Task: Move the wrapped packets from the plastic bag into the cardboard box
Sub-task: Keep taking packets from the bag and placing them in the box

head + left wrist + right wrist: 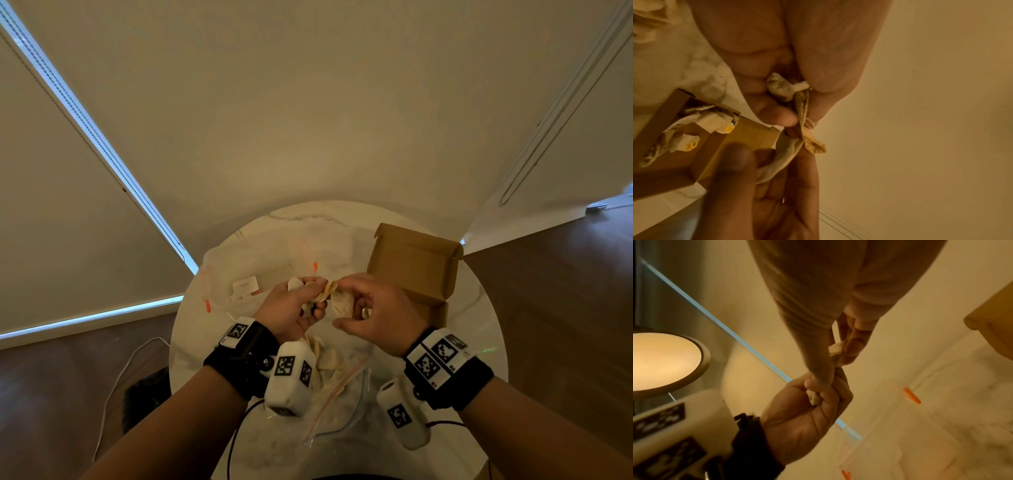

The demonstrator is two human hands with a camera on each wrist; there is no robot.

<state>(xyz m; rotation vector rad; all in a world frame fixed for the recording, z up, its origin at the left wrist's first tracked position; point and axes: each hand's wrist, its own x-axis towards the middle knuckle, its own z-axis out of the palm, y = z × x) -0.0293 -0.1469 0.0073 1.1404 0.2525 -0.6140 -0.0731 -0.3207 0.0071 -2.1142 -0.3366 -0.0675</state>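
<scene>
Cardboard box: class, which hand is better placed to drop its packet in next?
Probably the right hand: it holds a packet directly beside the open cardboard box, while the left hand sits farther away.

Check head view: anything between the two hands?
Yes. Crumpled packets bridge the gap, pinched by the left hand and the right hand; both wrist views confirm this.

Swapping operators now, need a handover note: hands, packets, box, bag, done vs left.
Left hand: pinching wrapped packets above the table.
Right hand: pinching another packet, tangled with the left's.
Cardboard box: open, right of the hands; at least two packets inside.
Plastic bag: near the wrists, open, packets still by its mouth.
Left: separate the held ones, box them, then empty the bag.
</scene>
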